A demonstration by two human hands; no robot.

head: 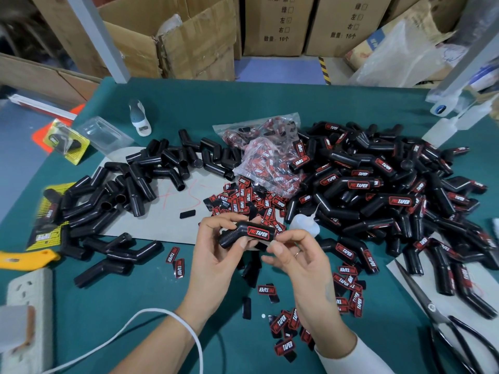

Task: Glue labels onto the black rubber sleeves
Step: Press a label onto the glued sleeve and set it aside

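Note:
My left hand (pixel 216 255) grips a bent black rubber sleeve (pixel 232 236) above the green table. A red and black PROTAPER label (pixel 258 234) sits on the sleeve's upper face. My right hand (pixel 294 255) pinches the sleeve's right end with thumb and forefinger. A pile of unlabelled sleeves (pixel 129 184) lies to the left, and a bigger pile of labelled sleeves (pixel 391 190) lies to the right. Loose labels (pixel 243 203) are strewn behind my hands, with more labels (pixel 286 325) near my right wrist. A small white glue bottle (pixel 303 222) lies just behind my right hand.
A clear bag of labels (pixel 270 157) lies at the table's middle. Scissors (pixel 442 319) rest at the right edge. A white power strip (pixel 24 306) and its cable (pixel 162 317) are at the left front. Cardboard boxes (pixel 189 41) stand behind the table.

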